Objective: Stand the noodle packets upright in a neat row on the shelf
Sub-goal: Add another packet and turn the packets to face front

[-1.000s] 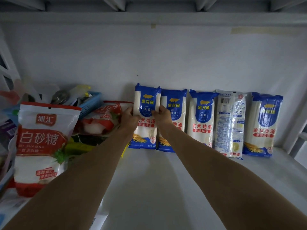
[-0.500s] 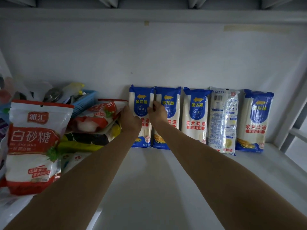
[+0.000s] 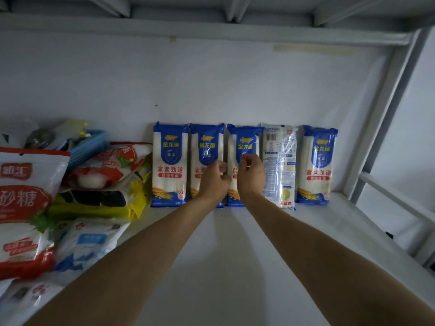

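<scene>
Fingers (image 3: pixel 221 165) on my left hand (image 3: pixel 213 182) are loosely curled and blurry in front of the second packet (image 3: pixel 207 147), and honestly I can't tell whether they're pinching the wrapper or just brushing it. Same story on the right hand (image 3: pixel 250 177): its fingers are bent in at the face of the third packet (image 3: pixel 244 142), maybe nipping the film, maybe not. Not going to guess.

What changed: a second ago both hands were over on the first packet (image 3: pixel 170 161), one on each edge, squaring it up. Now they've slid one spot to the right and that first one stands by itself, upright against the back wall (image 3: pixel 211 85), touching its neighbour. So I'd call the left end done.

All five noodle packets sit at the back of the shelf (image 3: pixel 223 255), leaning on the wall, side by side. The fourth packet (image 3: pixel 280 165) is turned around and upside down, pale back panel facing out, and its bottom edge sits a bit forward of the others. The fifth packet (image 3: pixel 320 161) is just beside it and looks fine.

The pile of sugar bags (image 3: pixel 26 208) and the blue basket (image 3: pixel 88 147) on the left are clear of the row.

My read: nearly finished, just nudging the middle pair straight, and the odd fourth one probably wants tidying next.
</scene>
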`<state>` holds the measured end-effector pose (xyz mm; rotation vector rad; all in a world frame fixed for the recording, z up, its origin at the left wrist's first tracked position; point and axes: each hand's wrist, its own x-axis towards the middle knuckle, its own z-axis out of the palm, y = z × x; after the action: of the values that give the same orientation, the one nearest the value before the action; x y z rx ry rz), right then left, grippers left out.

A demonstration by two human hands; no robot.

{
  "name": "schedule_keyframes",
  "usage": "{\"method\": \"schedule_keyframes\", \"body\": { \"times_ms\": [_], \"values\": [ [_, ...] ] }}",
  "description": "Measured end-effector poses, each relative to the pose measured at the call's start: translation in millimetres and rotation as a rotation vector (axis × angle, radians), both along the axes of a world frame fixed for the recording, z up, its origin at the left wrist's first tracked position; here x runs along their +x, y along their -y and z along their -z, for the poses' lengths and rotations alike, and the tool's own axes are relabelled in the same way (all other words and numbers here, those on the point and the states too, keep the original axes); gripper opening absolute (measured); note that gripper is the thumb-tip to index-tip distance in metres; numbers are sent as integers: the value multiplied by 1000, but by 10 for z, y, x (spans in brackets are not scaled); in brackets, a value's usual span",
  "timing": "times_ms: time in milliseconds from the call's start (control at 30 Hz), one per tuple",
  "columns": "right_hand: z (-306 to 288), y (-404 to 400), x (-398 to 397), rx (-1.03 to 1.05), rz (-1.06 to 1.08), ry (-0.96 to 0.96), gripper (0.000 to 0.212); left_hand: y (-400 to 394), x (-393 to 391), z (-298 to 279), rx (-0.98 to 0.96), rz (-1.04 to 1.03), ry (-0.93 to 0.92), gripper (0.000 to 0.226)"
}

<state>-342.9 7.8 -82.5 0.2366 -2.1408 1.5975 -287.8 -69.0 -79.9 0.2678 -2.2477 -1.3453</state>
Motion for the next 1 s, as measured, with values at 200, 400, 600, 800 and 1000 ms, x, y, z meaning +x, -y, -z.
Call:
{"method": "schedule_keyframes", "body": {
  "times_ms": [200,400,600,800,1000],
  "values": [
    [15,-182,-32,21,12,13,21,-105,-38,70,91,-22,43,39],
    [18,-418,-122,35,97,44,23,-75,16,108,145,-2,88,43],
    [23,-794,-300,99,284,67,31,-455,-93,24,128,165,107,47],
    [12,-1094,-505,181,151,278,37,-818,-358,-96,251,329,200,48],
    [-152,-1238,-668,39,-103,538,36,-933,-626,-151,256,267,265,45]
  ]
}}
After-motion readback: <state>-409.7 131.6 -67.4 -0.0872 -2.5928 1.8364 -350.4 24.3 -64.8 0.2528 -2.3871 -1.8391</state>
